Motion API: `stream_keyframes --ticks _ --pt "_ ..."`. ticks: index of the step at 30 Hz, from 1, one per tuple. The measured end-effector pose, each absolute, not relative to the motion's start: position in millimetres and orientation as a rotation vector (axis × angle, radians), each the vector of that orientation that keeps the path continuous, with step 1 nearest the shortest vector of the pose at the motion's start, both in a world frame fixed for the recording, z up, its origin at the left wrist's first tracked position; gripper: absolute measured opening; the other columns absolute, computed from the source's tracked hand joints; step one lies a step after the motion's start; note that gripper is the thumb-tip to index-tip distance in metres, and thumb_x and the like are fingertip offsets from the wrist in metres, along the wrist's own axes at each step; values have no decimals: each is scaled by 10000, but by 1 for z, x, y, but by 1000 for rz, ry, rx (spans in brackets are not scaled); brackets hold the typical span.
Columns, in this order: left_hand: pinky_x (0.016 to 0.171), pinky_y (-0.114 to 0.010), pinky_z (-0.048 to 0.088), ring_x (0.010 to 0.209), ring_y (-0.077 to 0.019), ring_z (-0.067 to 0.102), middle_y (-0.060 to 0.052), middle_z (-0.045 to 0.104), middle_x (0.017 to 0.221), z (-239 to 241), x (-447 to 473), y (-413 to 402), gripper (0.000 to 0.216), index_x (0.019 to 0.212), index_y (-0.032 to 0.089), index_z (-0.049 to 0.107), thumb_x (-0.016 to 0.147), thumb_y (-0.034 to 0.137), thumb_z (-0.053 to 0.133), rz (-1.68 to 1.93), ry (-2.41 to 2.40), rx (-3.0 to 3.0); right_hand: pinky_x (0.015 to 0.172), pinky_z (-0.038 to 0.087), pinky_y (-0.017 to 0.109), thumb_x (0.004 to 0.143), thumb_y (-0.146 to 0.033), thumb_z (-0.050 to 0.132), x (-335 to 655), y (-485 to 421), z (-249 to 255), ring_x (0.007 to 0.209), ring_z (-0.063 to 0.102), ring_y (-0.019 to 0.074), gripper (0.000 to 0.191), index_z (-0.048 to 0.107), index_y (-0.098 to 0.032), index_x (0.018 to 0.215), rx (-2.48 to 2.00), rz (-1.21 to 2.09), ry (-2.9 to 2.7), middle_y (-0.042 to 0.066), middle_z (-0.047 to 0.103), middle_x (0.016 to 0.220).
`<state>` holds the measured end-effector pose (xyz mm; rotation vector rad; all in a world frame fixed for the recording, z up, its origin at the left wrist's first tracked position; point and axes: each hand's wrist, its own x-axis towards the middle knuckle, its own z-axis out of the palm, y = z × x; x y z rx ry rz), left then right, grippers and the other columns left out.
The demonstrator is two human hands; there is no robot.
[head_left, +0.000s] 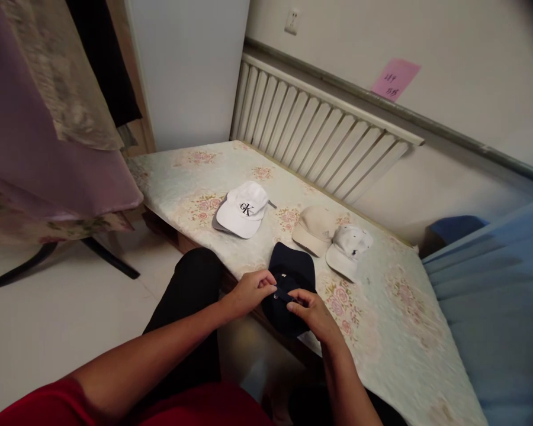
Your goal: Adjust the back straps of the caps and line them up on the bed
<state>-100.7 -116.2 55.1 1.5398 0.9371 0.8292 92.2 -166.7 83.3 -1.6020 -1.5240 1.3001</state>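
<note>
A dark navy cap (292, 269) lies at the near edge of a table covered in a pale floral cloth (382, 331). My left hand (251, 291) pinches the cap's back strap from the left. My right hand (313, 313) pinches the same strap from the right, fingers curled over it. Both hands are closed on the strap at the cap's near side. Farther back lie a white cap with a black logo (244, 210), a beige cap (313, 229) and a white cap (349, 248).
A white radiator (320, 136) runs along the wall behind the table. A blue cloth (501, 307) covers the right side. Draped fabric on a stand (48, 148) hangs at the left. White floor lies below. A pink note (394, 78) sticks to the wall.
</note>
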Motion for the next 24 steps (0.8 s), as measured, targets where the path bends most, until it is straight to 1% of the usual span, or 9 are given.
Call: stream_keyframes --ticks 3,5,11,17,24 --pt "546 -218 400 553 -101 506 39 547 593 54 -96 -119 69 734 162 538 725 229 525 751 908 1366 572 358 236 708 -286 618 90 -168 85 583 479 111 139 659 -195 806 -1601 1306 -1515 -48 550 624" --pt "536 -214 397 536 -95 508 41 553 589 52 -95 -120 58 719 164 517 724 220 506 736 913 1332 575 362 237 709 -295 621 90 -168 86 581 477 110 149 657 -194 812 -1614 1292 -1511 -48 548 623" --pt "569 -230 429 574 -111 561 33 572 593 45 -95 -124 45 692 171 480 729 189 461 745 906 1350 595 375 243 705 -309 635 90 -168 83 614 493 120 165 665 -193 818 -1627 1220 -1517 -37 569 652" --pt "564 -235 436 575 -121 580 25 585 598 41 -93 -125 49 693 177 468 730 205 454 772 913 1318 600 378 240 709 -317 642 91 -168 79 638 512 127 172 666 -192 823 -1602 1226 -1506 -28 595 681" --pt "558 -238 440 561 -119 585 16 589 615 44 -90 -126 49 694 174 472 727 203 451 774 935 1295 590 361 233 709 -316 651 92 -170 72 620 494 115 158 657 -190 804 -1569 1238 -1454 -32 586 671"
